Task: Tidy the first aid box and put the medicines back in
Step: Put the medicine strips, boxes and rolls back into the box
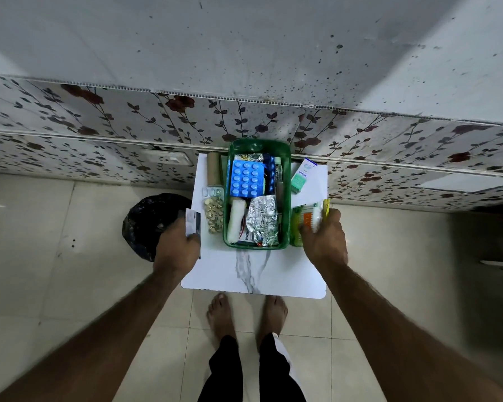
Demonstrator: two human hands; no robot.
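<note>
First aid box (286, 198) crammed; left grip (177, 246) around small packet (192, 223), right grip (325, 237) around blurred packs (312, 217).

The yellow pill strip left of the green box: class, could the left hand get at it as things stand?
Probably not straight away: the yellow pill strip lies uncovered beside the left hand, but that hand already grips a small card.

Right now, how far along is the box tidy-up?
Mostly packed: green box already holds the blue blister pack, foil strip and more. In hand: left hand grips a small card; right hand grips packets. Left: yellow pills, cardboard roll, green carton.
</note>
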